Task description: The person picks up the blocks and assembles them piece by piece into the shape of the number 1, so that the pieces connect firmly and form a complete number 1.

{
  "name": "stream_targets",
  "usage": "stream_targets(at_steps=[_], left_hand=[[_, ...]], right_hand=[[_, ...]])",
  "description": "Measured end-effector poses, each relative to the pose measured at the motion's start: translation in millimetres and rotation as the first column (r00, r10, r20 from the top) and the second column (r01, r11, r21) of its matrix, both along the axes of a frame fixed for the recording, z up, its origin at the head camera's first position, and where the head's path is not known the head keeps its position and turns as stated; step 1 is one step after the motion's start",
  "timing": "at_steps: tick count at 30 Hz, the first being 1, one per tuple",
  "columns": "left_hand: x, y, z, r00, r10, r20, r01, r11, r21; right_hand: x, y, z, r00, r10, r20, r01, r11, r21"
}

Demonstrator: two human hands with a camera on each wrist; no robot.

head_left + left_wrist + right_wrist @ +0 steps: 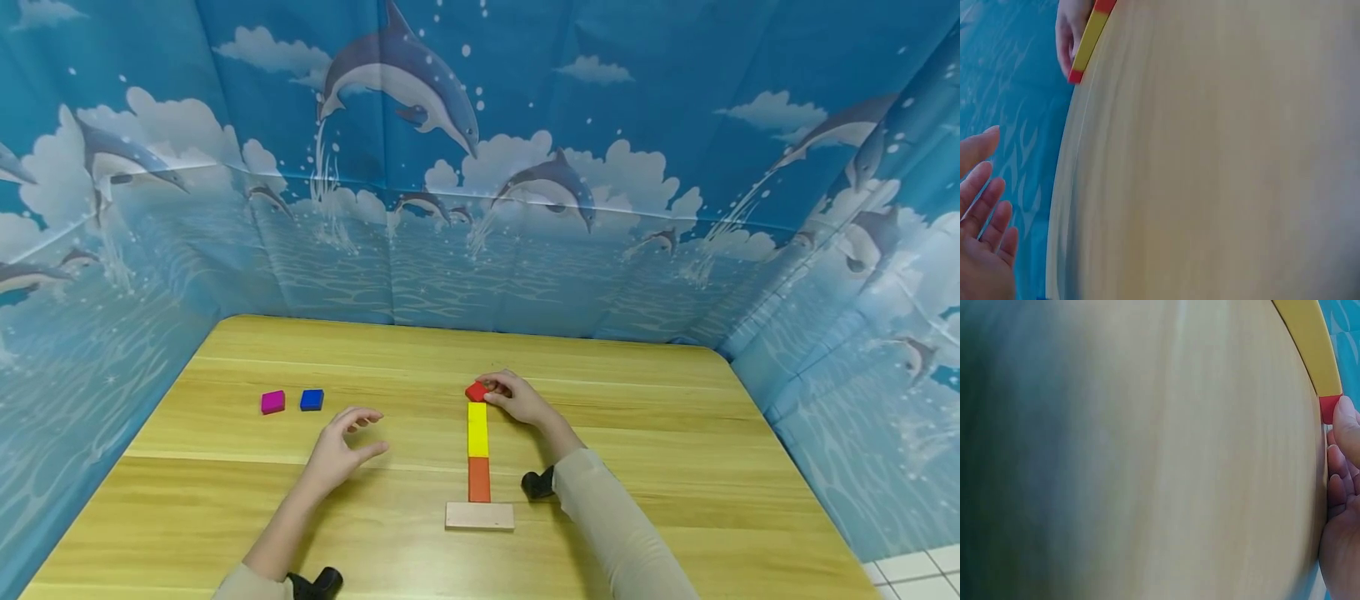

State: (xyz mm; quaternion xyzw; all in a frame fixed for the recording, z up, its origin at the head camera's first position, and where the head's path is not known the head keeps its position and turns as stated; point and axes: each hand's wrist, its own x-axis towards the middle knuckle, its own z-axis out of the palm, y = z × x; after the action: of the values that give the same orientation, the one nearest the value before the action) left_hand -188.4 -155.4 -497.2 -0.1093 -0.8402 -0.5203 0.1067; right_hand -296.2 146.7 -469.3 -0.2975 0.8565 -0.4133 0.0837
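A row of blocks runs away from the person in the head view. It starts with a pale wooden block (480, 517) lying crosswise, then an orange-red block (478, 480), then a long yellow block (477, 429). At the row's far end, a small red block (476, 391) sits turned at an angle. My right hand (517, 398) pinches that red block; its thumb (1345, 419) lies against it in the right wrist view. Over the table to the left, my left hand (343, 446) is held with fingers and thumb apart, holding nothing.
A magenta block (273, 402) and a blue block (312, 400) lie side by side on the left part of the wooden table (637, 400). Behind the table and along its sides hangs a blue dolphin-printed curtain (525, 275). A black wrist device shows on each arm.
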Motion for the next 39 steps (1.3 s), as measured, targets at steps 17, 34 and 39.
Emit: stream_targets(at_steps=[17, 34, 39], left_hand=[[-16.9, -68.4, 8.1, 0.979, 0.193, -0.062, -0.199, 0.974, -0.108], [-19.0, -116.8, 9.7, 0.938, 0.341, -0.06, -0.346, 0.931, -0.118], [-22.9, -126.2, 5.8, 0.937, 0.342, -0.066, -0.348, 0.927, -0.139]], right_hand=[[-15.8, 3, -26.9, 0.999, -0.013, -0.043, 0.013, 1.0, -0.009], [-24.9, 8, -40.3, 0.998, -0.001, -0.055, 0.0, 1.0, -0.003], [-24.3, 8, -39.7, 0.999, -0.004, -0.053, 0.004, 1.0, 0.0]])
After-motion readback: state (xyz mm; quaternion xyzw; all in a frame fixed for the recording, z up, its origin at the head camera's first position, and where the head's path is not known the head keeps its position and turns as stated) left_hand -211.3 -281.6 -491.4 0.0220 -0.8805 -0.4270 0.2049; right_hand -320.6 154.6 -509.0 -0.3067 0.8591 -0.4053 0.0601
